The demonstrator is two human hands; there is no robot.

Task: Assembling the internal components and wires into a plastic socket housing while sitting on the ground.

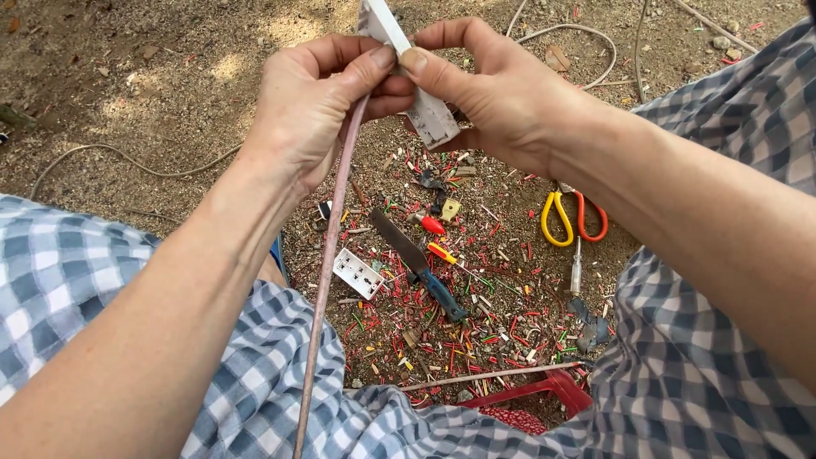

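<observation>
Both my hands are raised together over bare ground, pinching a white plastic strip-shaped socket housing (432, 116). My left hand (319, 102) grips its upper end with thumb and fingers and also holds a pinkish cable (327, 272) that runs down toward my lap. My right hand (489, 85) holds the housing from the right, thumb pressed against the left thumb. The housing's top end (380, 19) sticks out above my fingers.
On the dirt below lie a knife with a blue handle (416, 263), a white socket plate (358, 274), a small red-handled screwdriver (442, 252), yellow and red scissors (571, 217), another screwdriver (576, 268), a red crate edge (544, 393), and many red and green wire scraps. Loose cables (586, 34) curl behind.
</observation>
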